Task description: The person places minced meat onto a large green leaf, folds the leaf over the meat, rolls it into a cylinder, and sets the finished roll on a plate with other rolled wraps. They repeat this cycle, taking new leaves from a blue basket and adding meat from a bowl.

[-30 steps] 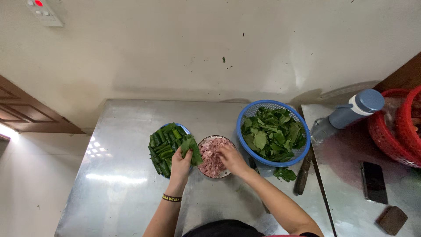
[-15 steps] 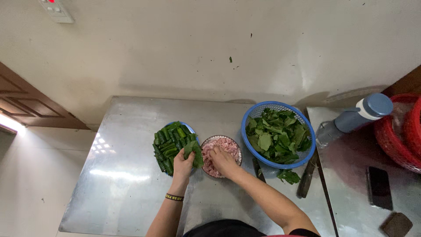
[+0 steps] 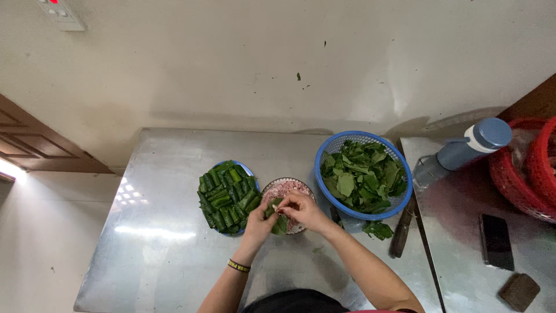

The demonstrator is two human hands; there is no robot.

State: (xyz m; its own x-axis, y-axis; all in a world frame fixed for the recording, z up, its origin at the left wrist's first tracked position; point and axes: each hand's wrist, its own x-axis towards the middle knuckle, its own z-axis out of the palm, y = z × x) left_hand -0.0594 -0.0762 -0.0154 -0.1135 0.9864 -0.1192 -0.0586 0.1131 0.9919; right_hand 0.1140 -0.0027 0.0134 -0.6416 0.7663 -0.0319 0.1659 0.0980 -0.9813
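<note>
A green leaf [image 3: 278,219] sits between the left hand [image 3: 259,224] and the right hand [image 3: 303,210]. It is curled and folded, with its dark tip hanging down. It is held just above a small round bowl [image 3: 288,188] with a dotted rim. The bowl is full of pink minced meat [image 3: 289,188]. The bowl stands near the middle of the shiny metal tabletop [image 3: 156,232], a bit closer to the front edge than the back edge.
</note>
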